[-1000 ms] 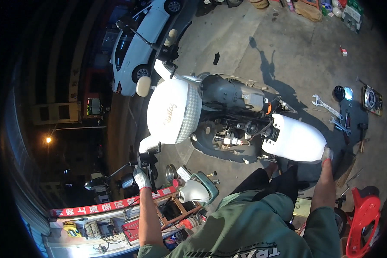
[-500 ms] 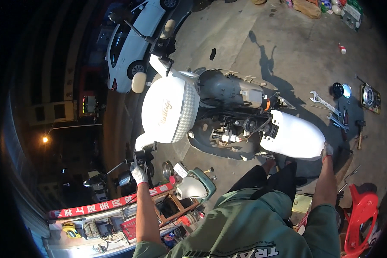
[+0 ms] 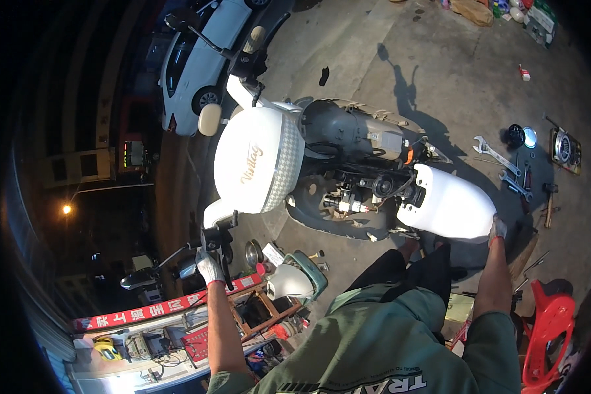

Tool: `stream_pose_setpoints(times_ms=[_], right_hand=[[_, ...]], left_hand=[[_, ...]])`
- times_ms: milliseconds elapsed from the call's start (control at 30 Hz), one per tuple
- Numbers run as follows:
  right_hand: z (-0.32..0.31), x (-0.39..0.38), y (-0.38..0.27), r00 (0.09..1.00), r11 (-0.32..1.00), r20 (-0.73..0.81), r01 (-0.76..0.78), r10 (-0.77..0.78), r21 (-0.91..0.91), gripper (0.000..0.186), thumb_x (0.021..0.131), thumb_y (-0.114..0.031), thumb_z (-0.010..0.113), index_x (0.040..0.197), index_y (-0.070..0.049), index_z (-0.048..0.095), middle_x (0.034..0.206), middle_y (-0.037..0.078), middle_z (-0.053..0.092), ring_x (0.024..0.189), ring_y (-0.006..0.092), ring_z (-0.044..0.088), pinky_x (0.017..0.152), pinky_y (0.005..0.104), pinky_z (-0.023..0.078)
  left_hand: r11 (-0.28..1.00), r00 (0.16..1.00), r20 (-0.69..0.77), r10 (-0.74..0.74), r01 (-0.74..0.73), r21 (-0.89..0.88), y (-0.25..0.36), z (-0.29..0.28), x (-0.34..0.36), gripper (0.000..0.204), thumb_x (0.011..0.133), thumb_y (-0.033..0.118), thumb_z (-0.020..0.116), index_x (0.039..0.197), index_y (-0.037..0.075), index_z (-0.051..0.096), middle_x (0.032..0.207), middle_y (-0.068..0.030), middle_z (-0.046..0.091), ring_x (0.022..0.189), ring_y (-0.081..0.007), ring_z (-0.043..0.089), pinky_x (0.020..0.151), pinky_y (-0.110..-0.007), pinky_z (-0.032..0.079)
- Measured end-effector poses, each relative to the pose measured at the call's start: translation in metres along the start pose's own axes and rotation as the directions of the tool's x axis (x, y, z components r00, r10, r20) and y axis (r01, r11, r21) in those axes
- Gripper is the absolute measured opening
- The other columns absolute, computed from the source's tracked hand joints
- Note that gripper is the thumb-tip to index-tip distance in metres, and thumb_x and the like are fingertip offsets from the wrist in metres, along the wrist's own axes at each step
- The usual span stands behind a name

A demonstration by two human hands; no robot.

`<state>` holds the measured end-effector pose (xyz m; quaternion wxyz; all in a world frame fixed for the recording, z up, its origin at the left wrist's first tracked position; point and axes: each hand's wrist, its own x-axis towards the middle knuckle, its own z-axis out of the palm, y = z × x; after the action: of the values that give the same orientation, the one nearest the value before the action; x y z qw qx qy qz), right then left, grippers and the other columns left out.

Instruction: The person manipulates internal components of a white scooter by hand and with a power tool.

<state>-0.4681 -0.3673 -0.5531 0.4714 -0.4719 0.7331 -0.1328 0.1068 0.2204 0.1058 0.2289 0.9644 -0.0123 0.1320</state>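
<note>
A partly stripped scooter stands before me, with a white rounded front cover (image 3: 246,164) and its inner frame exposed. My left hand (image 3: 210,267), in a white glove, is closed round the near end of the handlebar (image 3: 217,238). A dark lever (image 3: 227,268) shows beside its fingers. At the scooter's other end, my gloved right hand (image 3: 498,228) grips the outer end of a white curved fender-like panel (image 3: 450,205); its fingertips are partly hidden. Between them lie dark mechanical parts (image 3: 381,187) and loosened body panels (image 3: 335,226).
Wrenches (image 3: 499,156), a hammer (image 3: 549,200) and a round lamp (image 3: 530,137) lie on the floor to the right. A red plastic chair (image 3: 548,335) stands at the lower right. A tool-laden bench (image 3: 138,381) is at the lower left. A white car (image 3: 200,62) is parked beyond.
The view has shifted slightly. Both hands keep their places on the scooter. The dark lever beside my left hand now shows more clearly, and the front cover looks slightly turned.
</note>
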Motion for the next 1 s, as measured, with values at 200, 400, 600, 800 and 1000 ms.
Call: stream_pose_setpoints(times_ms=[200,400,600,800,1000], right_hand=[[0.002,0.02,0.012,0.972,0.976,0.144,-0.199,0.186,0.083,0.047,0.095,-0.04,0.047,0.109,0.001,0.064,0.095,0.015,0.07,0.088,0.0334,0.062,0.079,0.0446,0.049],[-0.002,0.006,-0.001,0.992,0.901,0.005,0.114,-0.124,-0.419,0.051,0.091,-0.041,0.055,0.112,0.003,0.064,0.116,0.021,0.065,0.11,0.0355,0.06,0.089,0.0416,0.047],[-0.015,-0.005,-0.035,0.975,0.971,0.154,-0.126,0.159,-0.202,0.056,0.089,-0.052,0.053,0.091,0.001,0.07,0.086,0.023,0.069,0.081,0.034,0.067,0.067,0.0448,0.049],[-0.024,-0.002,-0.056,0.888,0.91,0.327,-0.387,0.324,0.15,0.059,0.089,-0.058,0.05,0.057,-0.008,0.057,0.043,0.005,0.042,0.036,0.0191,0.043,0.035,0.0376,0.028],[-0.027,-0.046,-0.164,0.98,0.926,-0.04,0.172,-0.197,-0.335,0.034,0.089,-0.032,0.059,0.101,-0.003,0.068,0.089,0.007,0.07,0.081,0.0213,0.065,0.073,0.0356,0.05]], left_hand=[[0.974,0.997,0.027,-0.078,0.082,-0.213,0.03,0.014,-0.007,0.036,0.099,0.027,0.037,0.104,0.002,0.063,0.09,-0.0077,0.066,0.077,-0.0168,0.06,0.068,-0.032,0.048],[0.966,0.978,0.06,0.201,-0.208,0.155,0.046,0.002,-0.02,0.027,0.094,0.019,0.054,0.113,0.002,0.063,0.096,-0.0099,0.069,0.077,-0.0152,0.061,0.065,-0.03,0.05],[0.861,0.974,0.06,-0.219,0.222,-0.458,0.057,-0.004,-0.032,0.026,0.093,0.023,0.055,0.08,0.002,0.064,0.065,-0.011,0.06,0.06,-0.0136,0.053,0.054,-0.036,0.042],[0.836,0.964,0.07,0.257,-0.258,0.484,0.069,-0.021,-0.036,0.036,0.098,0.021,0.04,0.067,0.006,0.05,0.063,-0.0076,0.048,0.06,-0.0189,0.045,0.054,-0.037,0.037],[0.983,0.989,0.067,-0.132,0.139,-0.117,0.084,-0.028,-0.043,0.039,0.101,0.03,0.042,0.066,0.016,0.05,0.059,0.0062,0.039,0.055,-0.0082,0.04,0.052,-0.027,0.033]])
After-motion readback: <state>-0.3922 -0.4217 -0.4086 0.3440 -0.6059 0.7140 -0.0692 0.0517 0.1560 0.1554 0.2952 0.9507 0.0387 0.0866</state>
